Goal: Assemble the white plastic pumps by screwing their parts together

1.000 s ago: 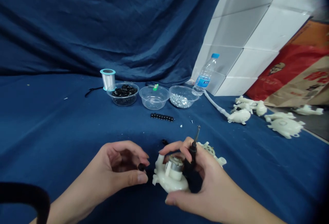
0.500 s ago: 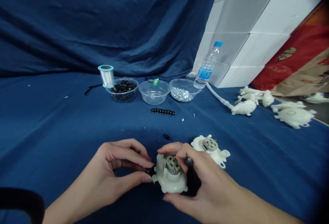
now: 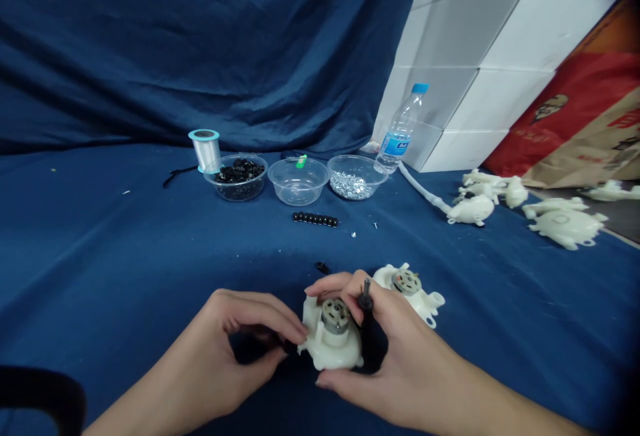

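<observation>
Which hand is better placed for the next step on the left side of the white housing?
Probably the left hand: its fingers touch that side of the housing. The right hand grips the housing from the other side and also holds a dark-handled tool.

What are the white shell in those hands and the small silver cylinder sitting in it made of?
The white housing looks like moulded plastic: matte, creamy, with smooth rounded cast shapes. The small cylinder looks like metal, probably a motor casing, from its grey, dull sheen; which metal I can't tell.
</observation>
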